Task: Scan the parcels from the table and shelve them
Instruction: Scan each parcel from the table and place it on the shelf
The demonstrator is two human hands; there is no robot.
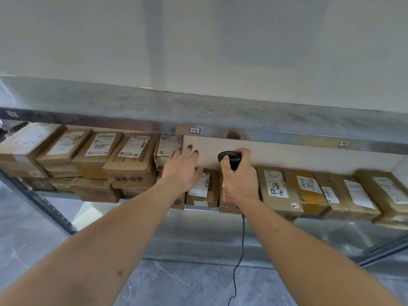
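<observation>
Head view: the left hand point(182, 167) lies spread, fingers straight against the right edge of a small parcel point(168, 149) on the shelf point(309, 138). To its right is bare wall. The right hand point(239, 180) grips a corded scanner point(229, 159) beside that gap, above the parcel row point(280, 191).

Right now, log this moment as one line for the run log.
left hand: open, fingers on shelved parcel | right hand: holds scanner, cord hanging | shelf: parcels in rows
</observation>
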